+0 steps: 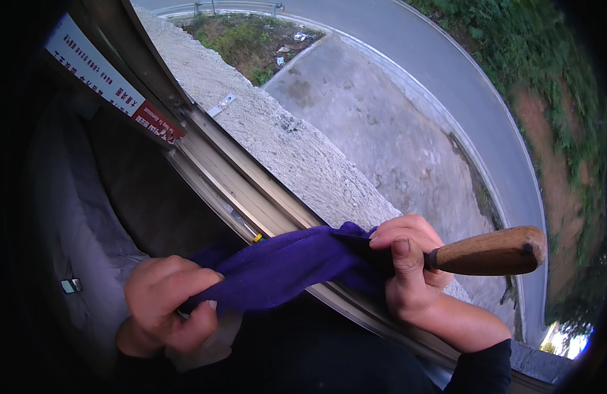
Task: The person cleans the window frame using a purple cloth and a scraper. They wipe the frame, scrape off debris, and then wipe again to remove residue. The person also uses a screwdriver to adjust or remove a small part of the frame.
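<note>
My left hand (168, 300) pinches one end of a purple cloth (279, 268) between thumb and fingers. The cloth stretches across to my right hand (414, 266), over the aluminium window track. My right hand grips a flat-bladed tool, probably a putty knife, by its blade near the ferrule. Its wooden handle (490, 251) points right, away from the palm. The dark blade (355, 240) lies against the cloth's right end, and the cloth hides part of it. Whether these fingers also pinch the cloth is unclear.
Below the hands runs the aluminium window track (234, 175); a slim tool with a yellow end (257, 238) lies in it. A printed label (111, 83) is on the frame. Outside are a rough ledge (293, 143) with a metal bracket (221, 105), and a road far below. Grey fabric (87, 212) is left.
</note>
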The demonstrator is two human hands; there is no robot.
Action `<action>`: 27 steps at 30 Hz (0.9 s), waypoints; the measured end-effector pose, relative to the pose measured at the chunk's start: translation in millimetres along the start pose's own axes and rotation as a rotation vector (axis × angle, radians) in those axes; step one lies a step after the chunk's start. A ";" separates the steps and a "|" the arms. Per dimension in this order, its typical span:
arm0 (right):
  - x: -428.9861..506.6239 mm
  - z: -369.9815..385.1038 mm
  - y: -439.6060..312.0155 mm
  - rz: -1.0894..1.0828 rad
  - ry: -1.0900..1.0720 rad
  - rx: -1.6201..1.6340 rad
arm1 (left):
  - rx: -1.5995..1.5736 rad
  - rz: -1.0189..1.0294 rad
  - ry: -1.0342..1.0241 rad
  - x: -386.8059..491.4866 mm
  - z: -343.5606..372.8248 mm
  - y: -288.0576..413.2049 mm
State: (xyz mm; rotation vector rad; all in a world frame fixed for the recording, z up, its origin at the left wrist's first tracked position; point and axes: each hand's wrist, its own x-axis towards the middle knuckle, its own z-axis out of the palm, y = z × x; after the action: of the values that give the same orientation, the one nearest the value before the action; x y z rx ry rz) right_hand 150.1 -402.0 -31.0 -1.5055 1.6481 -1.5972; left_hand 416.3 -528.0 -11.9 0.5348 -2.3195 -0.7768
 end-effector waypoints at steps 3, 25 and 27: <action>12.4 13.6 3.7 -0.077 0.007 0.007 | 0.030 -0.006 0.067 2.4 -6.0 -2.3; 107.1 121.9 31.6 0.136 0.191 0.433 | -0.007 -0.279 0.415 7.9 -5.9 2.3; 108.2 118.1 31.7 0.136 0.251 0.509 | -0.070 -0.228 0.466 25.6 -4.7 7.6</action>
State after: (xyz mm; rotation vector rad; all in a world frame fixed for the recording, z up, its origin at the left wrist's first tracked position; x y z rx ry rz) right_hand 199.8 -556.5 -49.7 -0.9494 1.2843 -1.9950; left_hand 399.7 -538.1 7.0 0.8588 -1.8165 -0.7413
